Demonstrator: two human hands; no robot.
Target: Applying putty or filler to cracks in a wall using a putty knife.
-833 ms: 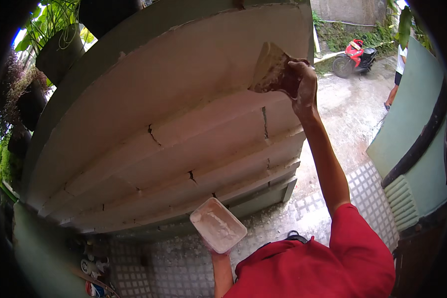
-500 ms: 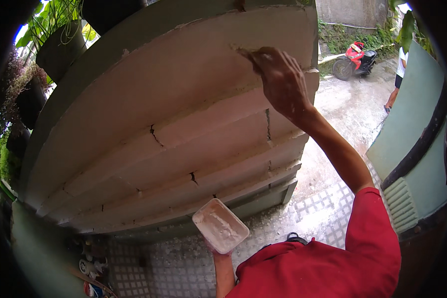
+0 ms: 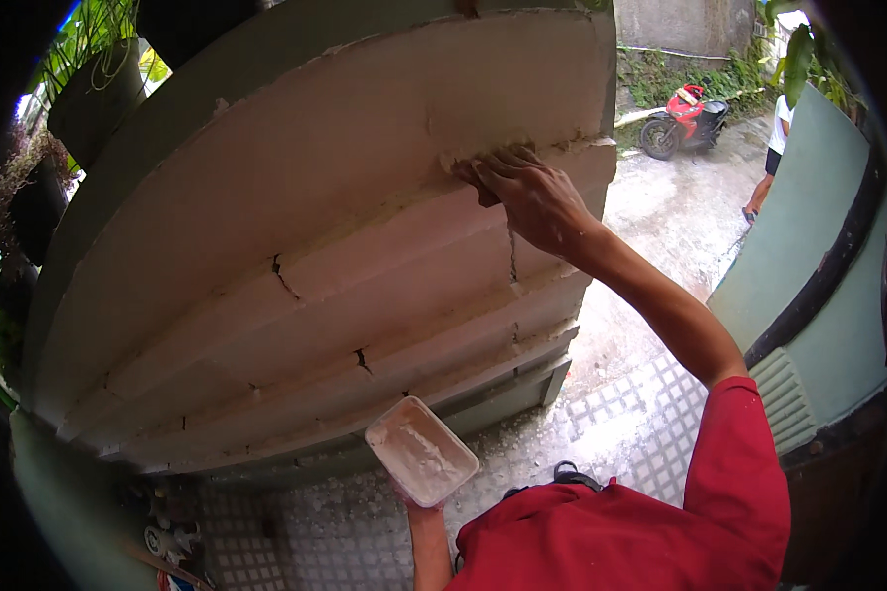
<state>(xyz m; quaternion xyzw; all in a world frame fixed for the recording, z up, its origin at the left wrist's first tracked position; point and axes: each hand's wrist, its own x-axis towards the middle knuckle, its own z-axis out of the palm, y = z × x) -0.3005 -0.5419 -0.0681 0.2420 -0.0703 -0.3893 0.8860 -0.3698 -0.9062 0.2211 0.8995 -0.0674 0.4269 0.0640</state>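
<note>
My right hand (image 3: 537, 197) presses against the moulded plaster cornice (image 3: 365, 128), at the ledge near its right end. Its fingers are closed and bent; whatever they grip is mostly hidden, with only a pale edge by the fingertips. Wet pale filler (image 3: 450, 160) shows on the surface beside them. Low in the middle, my left hand (image 3: 419, 495) holds a white rectangular plastic tub (image 3: 455, 471) from underneath, most of its fingers out of sight. Pale pinkish paste (image 3: 419, 448) coats the inside of the tub. Dark cracks (image 3: 363, 361) run across the steps of the cornice.
Potted plants (image 3: 99, 98) stand along the upper left edge. A green wall panel (image 3: 808, 207) rises on the right. Beyond it are a red motorbike (image 3: 688, 123) and a partly hidden person (image 3: 774, 158). Containers (image 3: 168, 542) sit on the tiled floor (image 3: 335, 552) at lower left.
My right hand has moved down the cornice, from the smooth upper face to the ledge below. The tub remains in my left hand. The whole view has shifted slightly.
</note>
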